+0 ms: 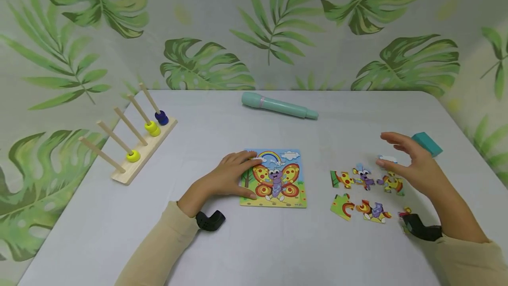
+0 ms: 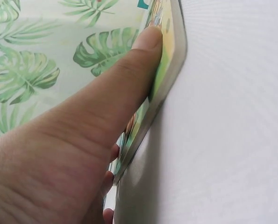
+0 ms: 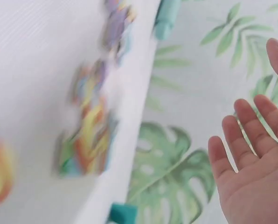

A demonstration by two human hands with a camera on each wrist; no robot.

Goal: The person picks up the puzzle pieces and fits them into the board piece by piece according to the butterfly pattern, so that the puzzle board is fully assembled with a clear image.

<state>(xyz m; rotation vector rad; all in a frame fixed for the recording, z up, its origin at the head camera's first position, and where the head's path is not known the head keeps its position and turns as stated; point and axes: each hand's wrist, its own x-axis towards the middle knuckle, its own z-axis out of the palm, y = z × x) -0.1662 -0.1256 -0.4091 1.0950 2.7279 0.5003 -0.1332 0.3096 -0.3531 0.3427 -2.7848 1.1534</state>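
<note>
My left hand rests on the left side of a square butterfly puzzle board, its thumb lying on the picture near the lower left. In the left wrist view the thumb lies across the board's face, and the board's thick edge shows. My right hand is held above the loose puzzle pieces at the right, fingers apart and nothing in its grasp. In the right wrist view its palm shows bare, and the pieces look blurred. My right wrist camera partly hides one lower piece.
An abacus stand with wooden pegs and yellow and dark blue beads stands at the left. A mint-green microphone-shaped tube lies near the back edge. Beyond my right hand is a teal block. Leaf-patterned cloth hangs behind the white table.
</note>
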